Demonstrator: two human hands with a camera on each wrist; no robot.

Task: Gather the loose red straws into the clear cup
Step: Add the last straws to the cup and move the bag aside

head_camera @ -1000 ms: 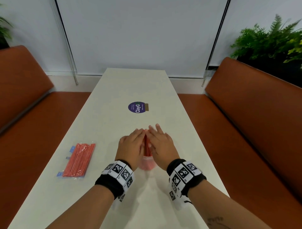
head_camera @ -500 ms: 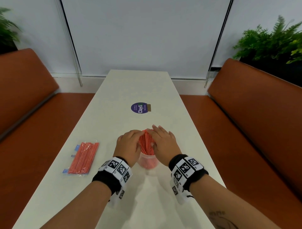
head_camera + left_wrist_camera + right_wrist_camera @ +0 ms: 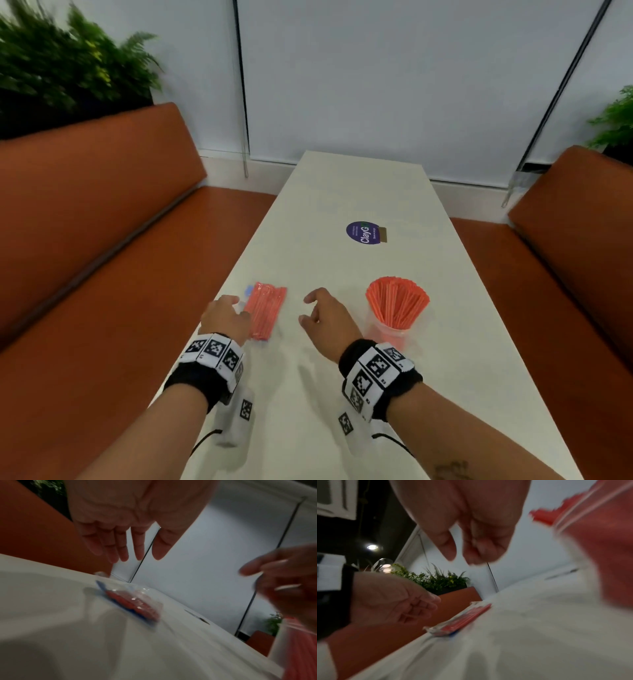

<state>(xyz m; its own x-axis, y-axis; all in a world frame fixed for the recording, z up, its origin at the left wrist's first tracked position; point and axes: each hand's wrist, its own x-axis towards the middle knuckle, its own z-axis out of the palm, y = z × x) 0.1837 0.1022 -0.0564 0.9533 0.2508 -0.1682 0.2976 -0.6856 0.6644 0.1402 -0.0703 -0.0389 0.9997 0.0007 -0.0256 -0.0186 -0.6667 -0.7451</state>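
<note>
The clear cup [image 3: 386,334] stands on the white table [image 3: 342,192], right of both hands, with a bunch of red straws [image 3: 397,303] fanned out of its top. A sealed clear packet of red straws [image 3: 265,310] lies flat near the table's left edge. My left hand [image 3: 236,306] hovers just left of the packet with straight fingers [image 3: 118,547], holding nothing. My right hand [image 3: 306,308] hangs between packet and cup, its fingers [image 3: 477,550] loosely curled and empty. The packet [image 3: 135,601] [image 3: 464,619] and the cup [image 3: 599,547] look blurred in the wrist views.
A round purple sticker [image 3: 363,233] sits on the table beyond the cup. Orange bench seats [image 3: 102,212] flank the table on both sides, with green plants [image 3: 61,68] behind them. A white wall panel [image 3: 376,85] closes the far end.
Both hands have let go of the straws in the cup and moved left towards the packet. The straws have fanned out in the cup. The head view has swung left.
</note>
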